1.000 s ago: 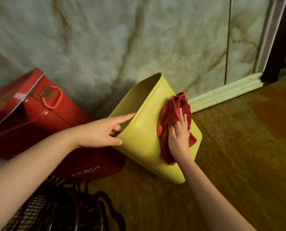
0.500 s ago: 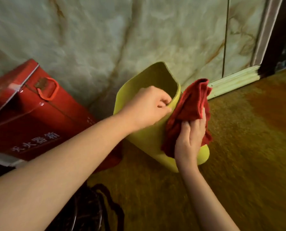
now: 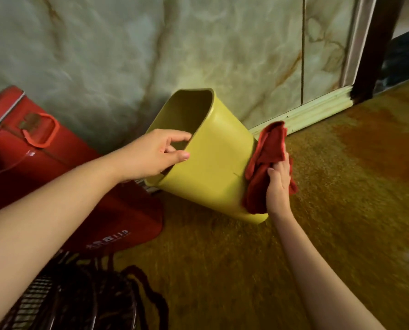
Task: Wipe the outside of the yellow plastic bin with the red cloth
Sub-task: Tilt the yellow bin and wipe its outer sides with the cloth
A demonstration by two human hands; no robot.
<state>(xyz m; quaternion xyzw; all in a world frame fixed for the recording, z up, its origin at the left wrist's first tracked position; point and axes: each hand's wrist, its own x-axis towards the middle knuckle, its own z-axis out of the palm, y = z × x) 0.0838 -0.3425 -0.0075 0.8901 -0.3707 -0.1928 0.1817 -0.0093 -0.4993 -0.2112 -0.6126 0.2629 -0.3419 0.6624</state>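
two hands: left [image 3: 156,153] grips yellow bin [image 3: 213,163] rim, right [image 3: 278,184] clutches red cloth [image 3: 265,158]; red box [image 3: 117,225] reads "119".

An indoor corner of a building, likely a lobby or corridor: polished marble-look wall panels [image 3: 198,44] with a moulded skirting [image 3: 317,110] fill the upper frame, a red fire-equipment box [image 3: 32,163] (marked "119") sits at left, and a worn ochre floor [image 3: 341,210] spreads lower right.

Floor corner, background items
Red metal box [image 3: 55,167] with handle against marble wall [image 3: 127,48]; black wire basket [image 3: 63,301]; pale baseboard [image 3: 317,110]; yellow-brown floor [image 3: 341,210].
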